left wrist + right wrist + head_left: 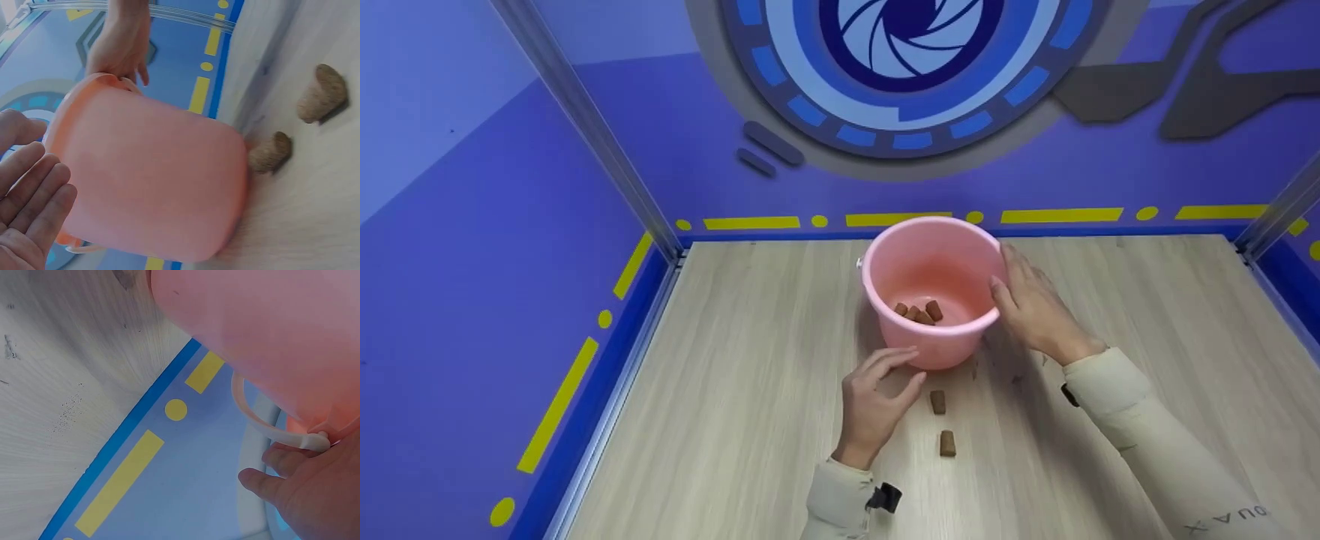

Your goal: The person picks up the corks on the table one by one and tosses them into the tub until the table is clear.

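A pink bucket (pixel 934 349) stands on the table with its mouth tilted toward me. My right hand (pixel 1039 311) holds its right rim, thumb over the inner side and fingers outside. Several brown corks (pixel 934 310) lie together on the bucket's bottom. Close to the front wall is my left hand (pixel 870 409), fingers extended, thumb apart and nothing between them. Two more corks lie on the table before the bucket, a nearer cork (pixel 947 443) and a farther cork (pixel 937 402). The right wrist view shows the white handle (pixel 253 419) hanging by the right hand.
The pale wood-grain table (pixel 735 375) ends at a blue printed back wall (pixel 660 150) right behind the bucket. A blue side wall (pixel 472 300) with a metal edge strip bounds the left. Small dark marks (pixel 1017 379) show on the tabletop right of the bucket.
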A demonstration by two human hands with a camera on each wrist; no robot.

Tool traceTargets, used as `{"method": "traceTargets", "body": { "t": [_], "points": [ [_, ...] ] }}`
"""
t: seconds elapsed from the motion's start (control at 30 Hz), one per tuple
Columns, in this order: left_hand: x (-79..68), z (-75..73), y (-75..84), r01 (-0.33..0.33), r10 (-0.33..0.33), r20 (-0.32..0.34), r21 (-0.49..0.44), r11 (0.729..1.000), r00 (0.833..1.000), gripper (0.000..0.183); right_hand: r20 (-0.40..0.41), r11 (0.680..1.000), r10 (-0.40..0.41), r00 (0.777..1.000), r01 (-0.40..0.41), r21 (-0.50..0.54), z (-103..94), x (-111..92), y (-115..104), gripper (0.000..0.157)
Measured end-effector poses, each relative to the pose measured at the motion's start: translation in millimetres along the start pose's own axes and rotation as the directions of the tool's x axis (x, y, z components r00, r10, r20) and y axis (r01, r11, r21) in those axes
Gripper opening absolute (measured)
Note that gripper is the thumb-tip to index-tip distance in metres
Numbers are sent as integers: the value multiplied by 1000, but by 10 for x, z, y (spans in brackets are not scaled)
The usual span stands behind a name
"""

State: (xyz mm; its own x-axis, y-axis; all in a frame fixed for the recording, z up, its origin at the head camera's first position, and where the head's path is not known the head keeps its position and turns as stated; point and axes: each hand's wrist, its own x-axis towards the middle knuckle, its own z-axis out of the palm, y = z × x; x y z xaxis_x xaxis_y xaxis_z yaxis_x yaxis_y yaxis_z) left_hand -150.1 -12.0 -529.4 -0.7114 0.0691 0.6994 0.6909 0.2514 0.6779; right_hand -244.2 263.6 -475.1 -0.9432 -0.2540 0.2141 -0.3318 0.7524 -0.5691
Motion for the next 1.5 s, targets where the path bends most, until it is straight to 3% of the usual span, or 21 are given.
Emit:
{"method": "traceTargets", "body": {
  "t": [0.27,0.7,0.8,1.03,1.2,1.4,1.5],
  "points": [
    [-230,114,-160,54,-56,100,30,998,993,30,-12,1000,-7,1000,7,11,12,-12,1,70],
    [-400,248,-324,94,-125,231,138,986,965,37,-10,1000,-10,1000,10,2,15,-27,9,70],
    [-417,275,-345,115,-148,260,137,984,954,37,-4,1000,-4,1000,5,4,13,-32,5,71],
    [-433,309,-345,160,-221,351,196,968,910,35,-14,1000,-11,1000,11,9,15,-30,2,71],
    [-419,325,-348,164,-240,373,224,961,896,34,-10,1000,-5,1000,5,6,11,-22,-1,72],
    [-409,331,-377,188,-281,418,249,950,864,33,-8,1000,-7,1000,7,8,4,-11,-6,71],
    [-407,329,-393,193,-290,430,255,948,855,32,-4,1000,-2,1000,2,11,-2,-7,-8,72]
  ]
}}
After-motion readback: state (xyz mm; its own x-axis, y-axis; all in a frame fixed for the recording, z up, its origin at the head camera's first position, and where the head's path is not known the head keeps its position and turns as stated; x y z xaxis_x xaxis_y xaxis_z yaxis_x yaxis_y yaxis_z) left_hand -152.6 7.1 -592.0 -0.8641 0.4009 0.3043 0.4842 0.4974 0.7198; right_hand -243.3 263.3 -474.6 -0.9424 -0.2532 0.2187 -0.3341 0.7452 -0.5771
